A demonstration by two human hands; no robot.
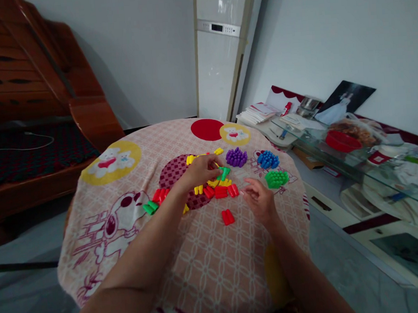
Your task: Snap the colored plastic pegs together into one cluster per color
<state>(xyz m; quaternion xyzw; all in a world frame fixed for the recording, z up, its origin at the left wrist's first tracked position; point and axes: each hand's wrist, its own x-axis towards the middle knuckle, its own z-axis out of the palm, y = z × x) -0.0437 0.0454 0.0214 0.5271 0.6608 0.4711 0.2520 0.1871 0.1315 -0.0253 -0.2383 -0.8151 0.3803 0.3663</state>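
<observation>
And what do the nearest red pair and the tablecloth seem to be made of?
Red pair: probably moulded plastic, smooth with a slight sheen, judging by the even, saturated colour. Tablecloth: likely fabric, matte, since it creases and drapes softly; weave unclear.

So the table [216, 261] is in the middle with loose pieces [221, 192] spread across its far half, left hand [202, 169] over them, right hand [260, 198] just to their right and a lone piece [228, 217] lying on the near side. Three clusters [268, 160] sit right of the spread, running from back left to front right. Bench [95, 114] is off left, air conditioner [219, 70] behind the table, and along the right there's a shelf [325, 157] with papers [258, 114] at the far end and a bowl [343, 140] nearer
</observation>
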